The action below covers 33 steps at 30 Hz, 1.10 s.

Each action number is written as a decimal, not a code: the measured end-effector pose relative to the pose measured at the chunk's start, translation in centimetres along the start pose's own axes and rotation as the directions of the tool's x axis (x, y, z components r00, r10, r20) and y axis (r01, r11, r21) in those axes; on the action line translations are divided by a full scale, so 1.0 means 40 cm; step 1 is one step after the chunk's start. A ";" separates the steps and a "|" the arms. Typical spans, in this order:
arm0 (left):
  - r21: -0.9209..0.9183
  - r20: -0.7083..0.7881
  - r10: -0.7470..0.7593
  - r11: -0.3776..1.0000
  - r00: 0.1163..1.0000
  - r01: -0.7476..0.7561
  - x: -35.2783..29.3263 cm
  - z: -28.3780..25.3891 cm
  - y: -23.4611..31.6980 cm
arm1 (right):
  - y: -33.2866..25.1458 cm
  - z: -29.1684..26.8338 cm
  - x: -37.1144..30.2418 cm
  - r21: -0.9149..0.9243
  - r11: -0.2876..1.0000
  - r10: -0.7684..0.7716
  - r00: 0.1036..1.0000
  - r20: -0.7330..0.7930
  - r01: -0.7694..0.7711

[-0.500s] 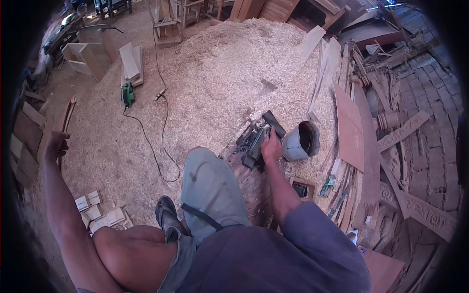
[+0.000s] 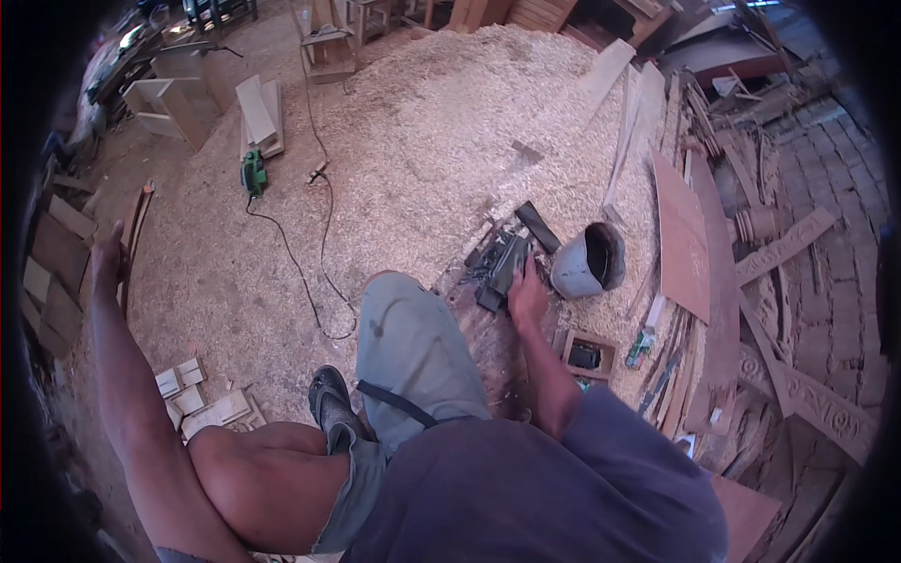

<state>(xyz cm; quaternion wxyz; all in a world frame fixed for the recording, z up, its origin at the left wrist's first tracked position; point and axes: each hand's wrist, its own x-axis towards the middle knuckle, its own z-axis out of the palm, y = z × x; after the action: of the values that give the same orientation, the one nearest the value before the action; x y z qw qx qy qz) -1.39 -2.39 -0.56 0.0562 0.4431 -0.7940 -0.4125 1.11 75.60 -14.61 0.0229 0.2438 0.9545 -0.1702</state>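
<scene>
My right hand (image 2: 528, 293) reaches down to a heap of dark tools on the ground. Its fingers stretch forward along the right side of a dark, box-shaped block (image 2: 508, 266), touching or nearly touching it. A dark flat bar (image 2: 537, 226) lies just beyond the fingertips. Beside the hand stands a grey bucket (image 2: 576, 268) with a dark inside. Out to the left, my left hand (image 2: 110, 258) hangs past my bent knee with its fingers curled in, and nothing shows in it. A long thin strip of wood (image 2: 137, 230) lies behind that hand.
Wood shavings (image 2: 422, 159) cover the ground. A green power tool (image 2: 252, 174) with a trailing cord (image 2: 324, 272) lies at the left. Boards (image 2: 680, 235) and carved pieces line the right. A small wooden box (image 2: 589, 357) sits near my right forearm; wood offcuts (image 2: 218, 413) lie by my left knee.
My right hand has drawn back a little toward me from between the block and the bar. The left hand has risen and turned slightly. The whole view has shifted a little.
</scene>
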 end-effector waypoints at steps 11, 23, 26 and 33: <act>-0.377 -0.126 -0.183 0.918 0.975 0.124 0.084 -0.082 -0.117 | -0.002 0.033 0.000 0.007 0.997 -0.079 0.990 -0.114 0.081; -0.219 -0.167 -0.158 0.968 0.973 0.120 -0.033 -0.067 -0.058 | 0.013 0.028 -0.020 0.011 0.993 -0.113 0.988 -0.105 0.115; -0.225 -0.205 -0.162 0.967 0.965 0.115 -0.026 -0.074 -0.066 | -0.007 0.000 0.012 -0.005 0.999 -0.044 0.999 -0.003 0.044; -0.098 -0.320 -0.142 0.988 0.937 0.116 -0.027 -0.014 -0.049 | 0.015 0.007 -0.035 0.005 0.999 0.035 0.999 0.009 -0.035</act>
<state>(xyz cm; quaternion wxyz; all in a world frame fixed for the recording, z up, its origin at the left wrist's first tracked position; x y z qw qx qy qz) 0.82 -2.43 -1.26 0.1767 0.5538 -0.7263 -0.3669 2.61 75.37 -14.90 0.0294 0.2600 0.9495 -0.1734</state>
